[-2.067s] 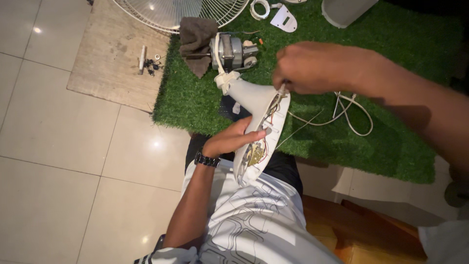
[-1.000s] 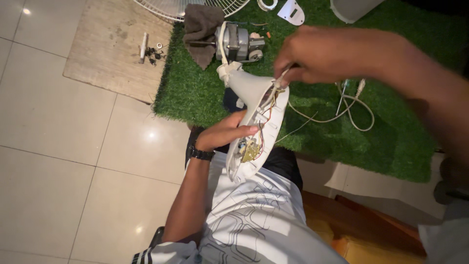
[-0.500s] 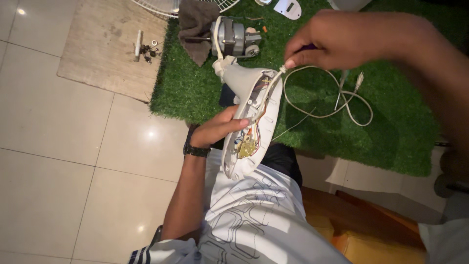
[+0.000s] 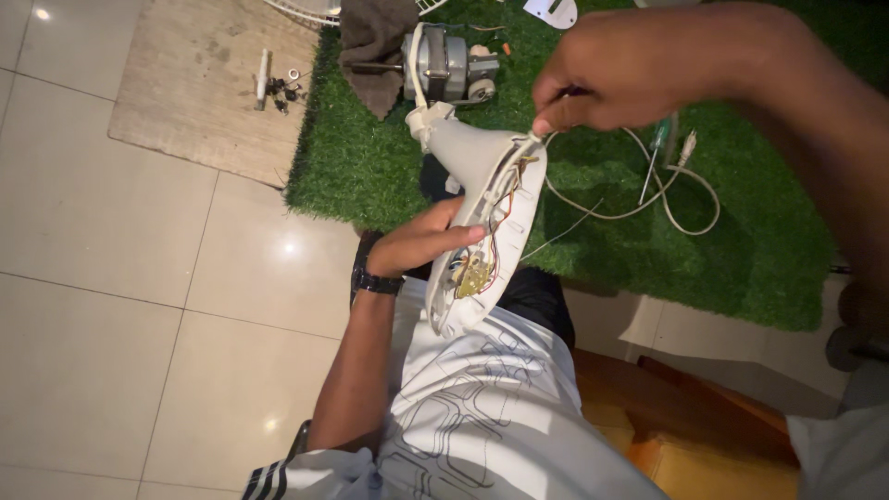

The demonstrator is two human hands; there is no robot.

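Pulling white wire (image 4: 611, 211) higher out of open fan housing (image 4: 482, 231) than a second ago; right hand (image 4: 639, 69) fingers pinched shut on wire, left hand (image 4: 421, 245) gripping housing above lap, wire freer.

Smooth white plastic fan housing (image 4: 482, 213), bare metal motor (image 4: 444, 65), glossy floor tiles (image 4: 111, 306) (reflecting lamps), rough artificial grass mat (image 4: 759, 231)
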